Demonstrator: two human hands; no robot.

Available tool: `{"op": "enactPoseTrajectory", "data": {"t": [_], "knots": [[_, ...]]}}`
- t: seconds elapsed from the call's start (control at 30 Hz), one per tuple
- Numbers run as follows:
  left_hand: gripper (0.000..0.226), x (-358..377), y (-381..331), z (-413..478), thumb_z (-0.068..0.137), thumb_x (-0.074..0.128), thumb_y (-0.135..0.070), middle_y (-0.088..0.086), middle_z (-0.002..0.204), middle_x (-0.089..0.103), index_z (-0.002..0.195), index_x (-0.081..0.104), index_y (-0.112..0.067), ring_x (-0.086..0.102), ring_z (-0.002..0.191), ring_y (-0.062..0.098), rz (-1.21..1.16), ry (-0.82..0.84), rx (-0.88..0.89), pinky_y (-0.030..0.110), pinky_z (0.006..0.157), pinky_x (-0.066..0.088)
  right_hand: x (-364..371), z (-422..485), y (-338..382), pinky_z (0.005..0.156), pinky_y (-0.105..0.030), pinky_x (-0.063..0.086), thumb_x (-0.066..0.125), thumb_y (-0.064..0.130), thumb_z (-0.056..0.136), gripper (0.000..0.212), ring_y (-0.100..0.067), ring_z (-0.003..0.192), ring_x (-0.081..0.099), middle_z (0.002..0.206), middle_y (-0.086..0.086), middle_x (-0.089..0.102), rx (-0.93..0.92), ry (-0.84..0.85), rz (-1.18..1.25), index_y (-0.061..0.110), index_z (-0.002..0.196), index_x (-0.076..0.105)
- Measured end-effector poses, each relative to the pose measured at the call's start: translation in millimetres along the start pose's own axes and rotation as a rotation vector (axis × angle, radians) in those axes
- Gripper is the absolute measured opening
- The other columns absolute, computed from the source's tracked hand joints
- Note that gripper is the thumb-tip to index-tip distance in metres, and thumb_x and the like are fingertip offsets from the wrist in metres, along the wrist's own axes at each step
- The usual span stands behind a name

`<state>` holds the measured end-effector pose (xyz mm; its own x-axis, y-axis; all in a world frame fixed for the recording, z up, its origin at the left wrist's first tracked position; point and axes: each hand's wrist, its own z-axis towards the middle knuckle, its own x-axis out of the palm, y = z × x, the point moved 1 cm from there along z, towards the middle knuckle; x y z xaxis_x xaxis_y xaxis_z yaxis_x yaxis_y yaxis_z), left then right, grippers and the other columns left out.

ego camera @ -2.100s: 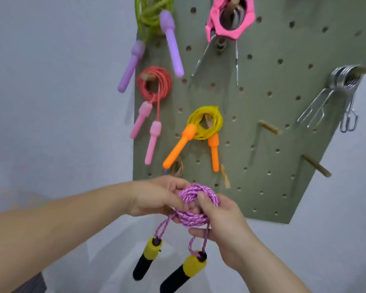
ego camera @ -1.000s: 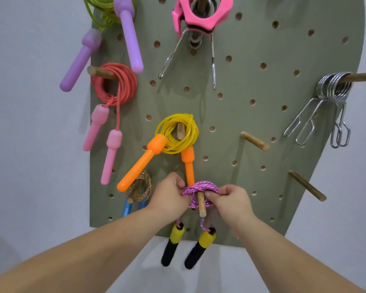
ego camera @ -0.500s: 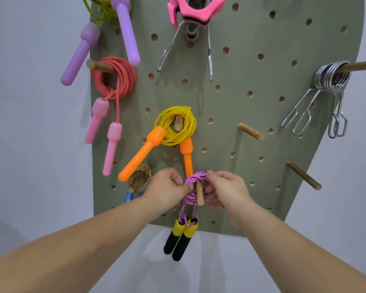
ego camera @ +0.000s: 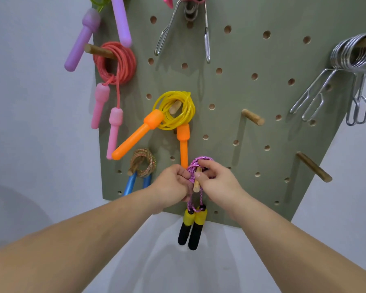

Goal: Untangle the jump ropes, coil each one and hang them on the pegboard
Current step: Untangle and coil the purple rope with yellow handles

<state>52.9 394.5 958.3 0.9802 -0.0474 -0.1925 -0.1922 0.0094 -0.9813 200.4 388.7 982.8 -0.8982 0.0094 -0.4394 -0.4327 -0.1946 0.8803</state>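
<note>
A coiled purple braided jump rope [ego camera: 195, 163] hangs over a wooden peg [ego camera: 196, 185] low on the green pegboard [ego camera: 251, 98]. Its two yellow-and-black handles [ego camera: 191, 228] dangle side by side below the board's bottom edge. My left hand [ego camera: 172, 185] pinches the coil from the left. From the right, my right hand [ego camera: 217, 181] pinches it with thumb and fingers curled round the strands. Other coiled ropes hang on pegs: yellow with orange handles [ego camera: 174, 111], red with pink handles [ego camera: 116, 62], brown with blue handles [ego camera: 143, 161].
Two bare wooden pegs [ego camera: 253, 117] [ego camera: 314, 170] stick out to the right of my hands. Metal spring clips [ego camera: 351, 58] hang on a peg at the upper right, more metal clips [ego camera: 186, 28] at the top centre. Purple handles [ego camera: 80, 41] hang at the upper left. White wall surrounds the board.
The purple coil went from held in front of the board onto the low peg. Its handles swung together and hang straight down. Both hands stayed on the coil.
</note>
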Motion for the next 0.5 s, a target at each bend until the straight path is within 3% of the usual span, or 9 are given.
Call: {"op": "enactPoseTrajectory", "data": {"t": [0.13,0.27,0.37,0.5], "knots": [[0.033,-5.3,5.0,1.6,0.091,0.053,0.012,0.013,0.097,0.076,0.116,0.060,-0.009,0.072,0.081,0.017,0.040,0.014,-0.018,0.031,0.064,0.062,1.5,3.4,2.3,0.073,-0.017,0.046,0.065,0.019,0.098,0.033,-0.016,0.089,0.061,0.095,-0.009,0.060,0.002,-0.020,-0.027,0.025,0.131,0.067],[0.032,-3.2,10.6,-0.2,0.091,0.053,0.008,0.022,0.106,0.074,0.116,0.062,-0.011,0.070,0.082,0.024,-0.011,-0.011,-0.024,0.035,0.065,0.063,-2.6,0.2,-3.2,0.062,-0.012,0.048,0.066,0.012,0.097,0.005,-0.011,0.076,0.061,0.086,-0.003,0.067,0.014,-0.243,0.089,0.013,0.099,0.071],[0.032,-7.8,14.2,-7.0,0.091,0.056,0.006,0.019,0.107,0.075,0.117,0.060,-0.010,0.069,0.084,0.026,0.007,0.018,-0.030,0.036,0.068,0.062,-3.7,-6.0,-11.6,0.059,-0.024,0.044,0.066,0.014,0.096,0.008,-0.014,0.066,0.056,0.072,0.000,0.063,0.047,-0.326,0.073,0.011,0.090,0.067],[0.028,-28.2,18.9,-10.1,0.094,0.055,-0.001,0.014,0.111,0.074,0.119,0.058,-0.015,0.069,0.087,0.020,0.100,0.054,-0.038,0.033,0.070,0.061,1.6,-12.5,-9.1,0.057,-0.026,0.039,0.064,0.015,0.097,0.013,-0.012,0.058,0.050,0.064,0.003,0.057,0.068,-0.356,0.074,0.010,0.086,0.066]]}}
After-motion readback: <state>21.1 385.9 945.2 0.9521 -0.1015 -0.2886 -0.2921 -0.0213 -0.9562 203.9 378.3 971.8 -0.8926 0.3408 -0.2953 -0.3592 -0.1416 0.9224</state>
